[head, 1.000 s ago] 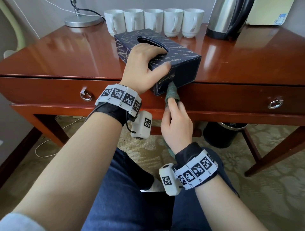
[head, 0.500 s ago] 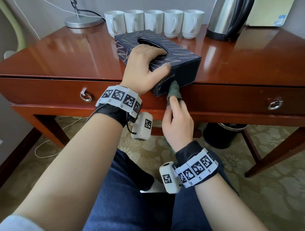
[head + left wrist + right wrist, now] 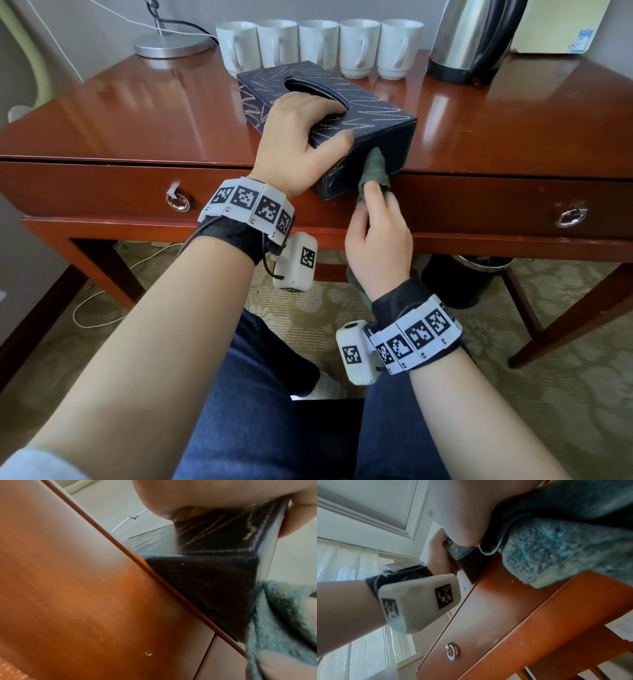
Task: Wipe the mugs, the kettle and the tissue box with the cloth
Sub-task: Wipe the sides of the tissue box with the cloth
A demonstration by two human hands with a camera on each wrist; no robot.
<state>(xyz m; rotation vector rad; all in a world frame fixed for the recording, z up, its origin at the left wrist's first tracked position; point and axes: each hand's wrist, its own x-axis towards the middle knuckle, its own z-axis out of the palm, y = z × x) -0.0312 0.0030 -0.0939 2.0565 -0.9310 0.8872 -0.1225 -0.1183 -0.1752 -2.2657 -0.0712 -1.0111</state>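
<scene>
Your left hand (image 3: 301, 144) grips the tissue box (image 3: 373, 113) from above: the fingers curl into the oval opening on its top and the thumb presses along the near top edge. The dark blue box sits skewed at the front of the worktop (image 3: 137, 120), with its near corner jutting out past the edge above the drawer front; in the left wrist view that corner (image 3: 214, 588) hangs clear of the wood.

Your right hand (image 3: 378, 240) holds the cloth (image 3: 373, 171), a grey-green towel wrapped over the raised fingers, and presses it flat against the box's near end face, just beside your left thumb. The rest of the cloth (image 3: 556, 550) bunches in the palm and trails below the wrist.

The five white mugs (image 3: 318, 44) stand in a row along the back of the worktop, handles turned towards you, directly behind the box. The steel kettle (image 3: 469, 41) stands on its black base to the right of the mugs, apart from them. A round lamp base (image 3: 171, 46) sits at the back left. Two ring pulls (image 3: 178, 202) hang on the drawer fronts, and a dark bin (image 3: 466, 277) stands on the carpet under the worktop.
</scene>
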